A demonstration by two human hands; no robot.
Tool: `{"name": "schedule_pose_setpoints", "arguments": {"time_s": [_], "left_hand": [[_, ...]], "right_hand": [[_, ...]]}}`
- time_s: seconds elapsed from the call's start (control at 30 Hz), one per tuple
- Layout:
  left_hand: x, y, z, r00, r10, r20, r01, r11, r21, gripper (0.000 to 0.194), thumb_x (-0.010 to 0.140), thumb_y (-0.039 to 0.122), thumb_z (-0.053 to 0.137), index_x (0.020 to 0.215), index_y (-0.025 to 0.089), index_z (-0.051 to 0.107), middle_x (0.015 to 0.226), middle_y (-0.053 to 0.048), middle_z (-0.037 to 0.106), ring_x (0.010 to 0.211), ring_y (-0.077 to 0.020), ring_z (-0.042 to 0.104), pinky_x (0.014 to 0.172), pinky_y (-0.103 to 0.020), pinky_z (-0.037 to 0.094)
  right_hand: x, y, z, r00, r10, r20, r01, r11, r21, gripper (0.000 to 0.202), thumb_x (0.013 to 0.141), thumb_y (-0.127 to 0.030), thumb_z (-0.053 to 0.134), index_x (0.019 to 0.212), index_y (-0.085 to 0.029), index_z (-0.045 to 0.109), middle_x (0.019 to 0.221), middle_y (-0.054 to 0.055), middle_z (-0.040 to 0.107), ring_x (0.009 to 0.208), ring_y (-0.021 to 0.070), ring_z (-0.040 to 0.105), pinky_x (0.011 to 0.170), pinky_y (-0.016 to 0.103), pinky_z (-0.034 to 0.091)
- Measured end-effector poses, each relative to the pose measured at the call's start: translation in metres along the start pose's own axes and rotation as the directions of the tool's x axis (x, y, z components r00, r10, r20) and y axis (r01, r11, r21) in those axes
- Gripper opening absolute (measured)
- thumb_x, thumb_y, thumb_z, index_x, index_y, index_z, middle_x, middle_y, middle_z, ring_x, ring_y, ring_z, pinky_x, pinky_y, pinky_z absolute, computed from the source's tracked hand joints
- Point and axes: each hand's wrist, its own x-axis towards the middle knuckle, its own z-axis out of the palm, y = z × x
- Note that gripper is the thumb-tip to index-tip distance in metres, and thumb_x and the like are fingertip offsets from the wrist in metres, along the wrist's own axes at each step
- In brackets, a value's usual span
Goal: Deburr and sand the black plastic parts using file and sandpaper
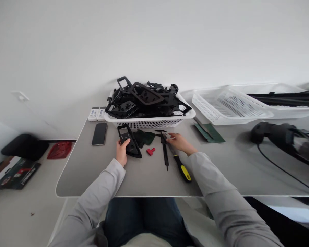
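Note:
My left hand [122, 151] grips a black plastic part [130, 143] with a frame-like upper end, thumb on its face, over the grey table [149, 178]. Fingers apart, my right hand [176, 141] is beside the upper ends of a black caliper-like tool [165, 152] and a file [182, 168] with a black and yellow handle. Nothing shows in its grasp. Between the hands are a dark green crumpled piece [145, 138] and a small red block-like item [151, 151].
A white basket [149, 122] heaped with black parts [146, 97] stands behind. At left lie a phone [99, 133] and white boxes [97, 113]. Green sheets [210, 133], more white baskets [231, 104] and a black corded tool [272, 133] are at right.

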Motion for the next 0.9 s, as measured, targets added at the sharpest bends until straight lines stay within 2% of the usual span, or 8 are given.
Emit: {"name": "schedule_pose_setpoints", "arguments": {"time_s": [0.1, 0.17, 0.27, 0.37, 0.43, 0.53, 0.73, 0.9], "left_hand": [[0.0, 0.001, 0.0, 1.0, -0.005, 0.001, 0.005, 1.0, -0.002, 0.036, 0.057, 0.022, 0.076, 0.084, 0.018, 0.053, 0.077, 0.0, 0.065, 0.072, -0.0161, 0.063, 0.071, -0.031, 0.049], [0.0, 0.001, 0.0, 1.0, -0.003, -0.005, 0.003, 1.0, 0.001, 0.035, 0.058, 0.022, 0.076, 0.084, 0.018, 0.053, 0.077, 0.0, 0.064, 0.071, -0.0158, 0.063, 0.07, -0.031, 0.049], [0.001, 0.002, 0.0, 0.999, 0.039, -0.038, -0.038, 0.999, 0.024, 0.035, 0.059, 0.02, 0.075, 0.086, 0.018, 0.053, 0.078, 0.0, 0.064, 0.073, -0.0153, 0.063, 0.072, -0.03, 0.049], [0.003, 0.002, -0.002, 0.995, 0.097, -0.039, -0.095, 0.994, 0.058, 0.035, 0.06, 0.018, 0.074, 0.088, 0.018, 0.053, 0.08, 0.0, 0.064, 0.075, -0.0154, 0.063, 0.075, -0.031, 0.049], [0.003, 0.002, -0.002, 0.992, 0.126, -0.027, -0.123, 0.989, 0.077, 0.036, 0.06, 0.018, 0.074, 0.089, 0.019, 0.052, 0.08, 0.0, 0.064, 0.076, -0.0155, 0.063, 0.075, -0.031, 0.049], [0.004, 0.002, -0.003, 0.989, 0.15, -0.013, -0.148, 0.985, 0.091, 0.039, 0.059, 0.019, 0.075, 0.089, 0.019, 0.051, 0.081, 0.0, 0.064, 0.076, -0.0152, 0.063, 0.075, -0.03, 0.048], [0.004, 0.003, -0.003, 0.991, 0.133, -0.019, -0.131, 0.989, 0.071, 0.04, 0.056, 0.021, 0.076, 0.087, 0.02, 0.051, 0.079, 0.001, 0.064, 0.073, -0.0141, 0.062, 0.072, -0.029, 0.047], [0.001, 0.005, -0.002, 0.997, 0.08, 0.001, -0.08, 0.997, 0.017, 0.04, 0.052, 0.025, 0.075, 0.085, 0.019, 0.052, 0.076, 0.001, 0.063, 0.071, -0.0153, 0.061, 0.072, -0.031, 0.047]], "right_hand": [[-0.018, -0.004, -0.013, 0.999, -0.048, 0.014, 0.048, 0.999, 0.004, 0.045, 0.082, -0.028, 0.057, 0.122, -0.009, 0.058, 0.111, 0.016, 0.064, 0.083, 0.0198, 0.064, 0.079, 0.029, 0.048], [-0.034, -0.017, -0.011, 0.99, -0.138, 0.014, 0.138, 0.99, 0.029, 0.044, 0.082, -0.029, 0.055, 0.123, -0.012, 0.057, 0.113, 0.015, 0.063, 0.082, 0.0193, 0.064, 0.08, 0.03, 0.048], [-0.054, -0.05, 0.012, 0.948, -0.316, 0.04, 0.31, 0.944, 0.115, 0.04, 0.084, -0.027, 0.053, 0.123, -0.017, 0.057, 0.113, 0.011, 0.062, 0.084, 0.0185, 0.064, 0.083, 0.031, 0.048], [-0.059, -0.086, 0.048, 0.883, -0.47, 0.001, 0.466, 0.876, 0.122, 0.041, 0.084, -0.019, 0.049, 0.125, -0.014, 0.054, 0.12, 0.014, 0.057, 0.107, 0.022, 0.057, 0.096, 0.035, 0.043], [-0.054, -0.102, 0.067, 0.895, -0.445, -0.037, 0.446, 0.892, 0.074, 0.045, 0.083, -0.014, 0.047, 0.127, -0.009, 0.051, 0.124, 0.018, 0.054, 0.115, 0.0245, 0.052, 0.099, 0.037, 0.04], [-0.043, -0.111, 0.08, 0.909, -0.398, -0.122, 0.399, 0.917, -0.022, 0.052, 0.082, -0.011, 0.046, 0.134, -0.011, 0.046, 0.133, 0.019, 0.047, 0.114, 0.028, 0.05, 0.097, 0.042, 0.041], [-0.038, -0.098, 0.082, 0.904, -0.407, -0.13, 0.397, 0.912, -0.1, 0.041, 0.084, -0.014, 0.045, 0.123, -0.013, 0.057, 0.114, 0.017, 0.059, 0.102, 0.0292, 0.053, 0.088, 0.042, 0.043], [-0.035, -0.091, 0.079, 0.883, -0.36, -0.303, 0.377, 0.926, -0.002, 0.042, 0.083, -0.019, 0.046, 0.124, -0.013, 0.055, 0.116, 0.015, 0.057, 0.105, 0.028, 0.051, 0.091, 0.042, 0.042]]}}
